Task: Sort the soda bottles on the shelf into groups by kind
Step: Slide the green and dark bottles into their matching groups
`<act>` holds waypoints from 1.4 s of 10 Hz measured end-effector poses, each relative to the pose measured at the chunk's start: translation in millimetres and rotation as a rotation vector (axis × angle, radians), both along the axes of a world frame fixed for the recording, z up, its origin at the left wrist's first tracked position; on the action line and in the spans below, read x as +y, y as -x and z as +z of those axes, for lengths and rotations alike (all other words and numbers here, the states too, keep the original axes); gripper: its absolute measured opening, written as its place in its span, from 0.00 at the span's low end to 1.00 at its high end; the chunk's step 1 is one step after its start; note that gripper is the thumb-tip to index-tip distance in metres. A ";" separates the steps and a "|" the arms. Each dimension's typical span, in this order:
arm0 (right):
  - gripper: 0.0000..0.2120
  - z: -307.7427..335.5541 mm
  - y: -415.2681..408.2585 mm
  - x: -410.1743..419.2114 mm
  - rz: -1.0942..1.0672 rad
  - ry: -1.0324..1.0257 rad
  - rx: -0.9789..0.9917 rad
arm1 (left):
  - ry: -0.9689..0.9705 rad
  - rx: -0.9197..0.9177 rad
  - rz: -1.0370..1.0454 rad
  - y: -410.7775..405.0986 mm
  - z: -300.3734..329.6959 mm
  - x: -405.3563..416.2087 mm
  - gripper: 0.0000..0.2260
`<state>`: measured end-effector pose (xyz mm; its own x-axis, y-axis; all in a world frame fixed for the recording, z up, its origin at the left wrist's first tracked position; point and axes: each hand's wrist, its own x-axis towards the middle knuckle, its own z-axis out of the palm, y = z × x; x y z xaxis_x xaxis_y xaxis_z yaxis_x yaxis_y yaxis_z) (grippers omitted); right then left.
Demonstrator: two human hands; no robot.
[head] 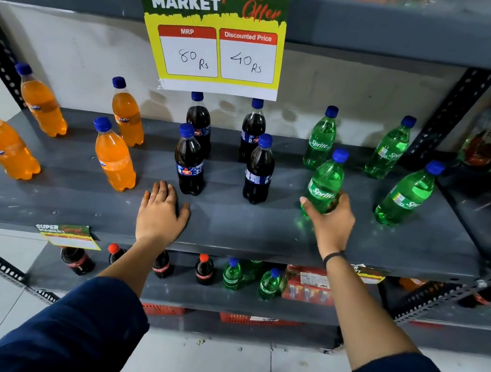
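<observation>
Right hand (330, 223) grips the front Sprite bottle (325, 182) low; left hand (162, 213) lies open on the shelf (231, 225).

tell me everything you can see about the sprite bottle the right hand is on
The Sprite bottle is clear green plastic with a blue screw cap and a green label bearing white Sprite lettering. It looks full and stands about upright at the front left of the four-bottle green group, on the grey shelf. The right hand wraps its lower body in a grip, thumb at the left, fingers round the right side. It touches no other bottle.
</observation>
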<state>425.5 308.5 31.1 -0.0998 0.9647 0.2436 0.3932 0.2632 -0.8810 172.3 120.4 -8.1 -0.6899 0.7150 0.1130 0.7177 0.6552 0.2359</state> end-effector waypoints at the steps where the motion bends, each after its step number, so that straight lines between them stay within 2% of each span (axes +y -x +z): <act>1: 0.29 0.6 0.8 11.4 0.005 0.000 -0.042 | -0.008 -0.004 0.001 0.0 -0.2 -0.1 0.29; 4: 0.33 -9.1 9.1 18.9 0.066 -0.002 -0.043 | -0.020 -0.003 0.000 0.7 -0.1 0.3 0.29; 5: 0.36 -12.8 8.0 8.8 0.020 0.023 0.040 | -0.052 -0.012 -0.002 0.6 -1.4 0.7 0.29; 6: 0.28 -21.2 11.6 -23.3 -0.111 0.002 0.126 | -0.151 -0.061 0.012 1.7 -2.1 0.4 0.30; 7: 0.24 -26.3 21.3 -48.1 -0.035 -0.058 0.067 | -0.337 -0.197 0.104 3.7 2.8 1.7 0.32; 8: 0.26 -24.7 51.5 -58.6 0.231 0.023 0.007 | -0.555 -0.438 0.228 5.8 19.5 12.6 0.35; 9: 0.35 -15.2 74.2 -51.3 0.331 0.126 0.049 | -0.544 -0.524 0.211 6.2 30.8 24.6 0.36; 10: 0.36 -8.5 99.4 -34.0 0.352 0.175 0.015 | -0.463 -0.571 0.192 10.2 41.3 39.5 0.35; 12: 0.28 -15.1 105.7 -32.7 0.317 0.199 -0.027 | -0.432 -0.580 0.145 18.2 37.4 42.6 0.33; 13: 0.29 -16.3 105.5 -37.8 0.342 0.191 -0.029 | -0.443 -0.572 0.131 18.1 35.7 42.4 0.33; 14: 0.36 -20.2 104.3 -41.0 0.343 0.193 0.014 | -0.468 -0.578 0.089 14.4 33.5 38.2 0.33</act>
